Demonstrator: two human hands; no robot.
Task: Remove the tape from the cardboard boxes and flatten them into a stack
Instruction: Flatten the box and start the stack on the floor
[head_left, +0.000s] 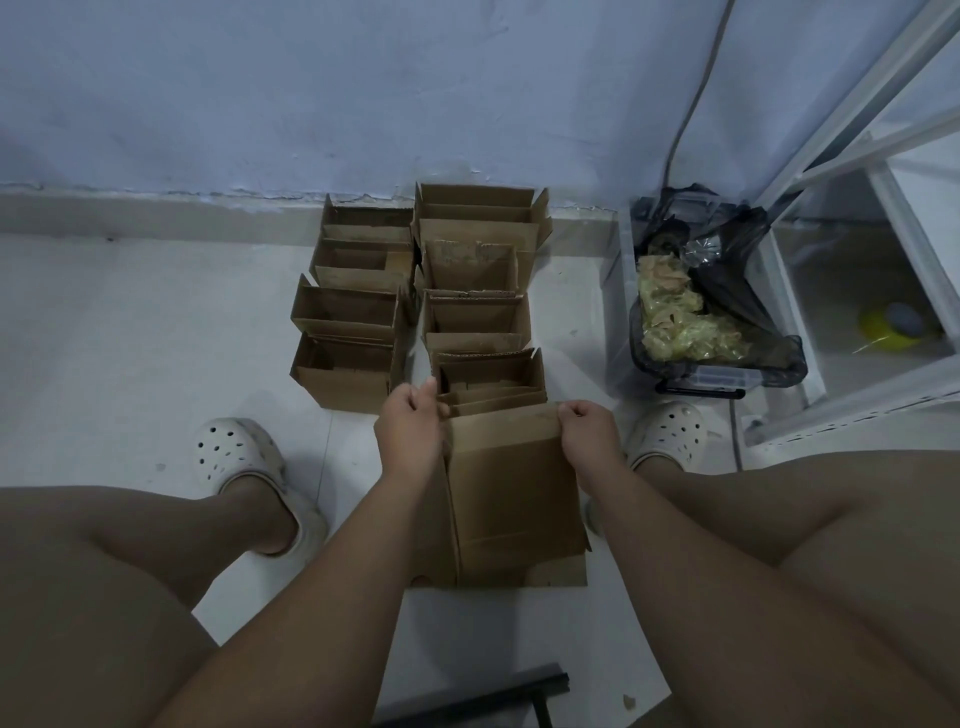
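A brown cardboard box (511, 488) lies between my knees on the white floor, folded nearly flat on top of other flattened cardboard. My left hand (410, 428) grips its far left corner with curled fingers. My right hand (589, 431) pinches its far right corner. Beyond it, several open cardboard boxes (415, 291) stand upright in two rows that run up to the wall. The nearest open box (488, 376) sits just past my hands. I see no tape on the held box.
A bin lined with a black bag (711, 312) holds crumpled tape at the right, beside a white metal shelf frame (852, 218). A grey cable (696, 104) runs down the wall. My feet in white clogs (236, 457) flank the boxes. A black bar (467, 701) lies near me.
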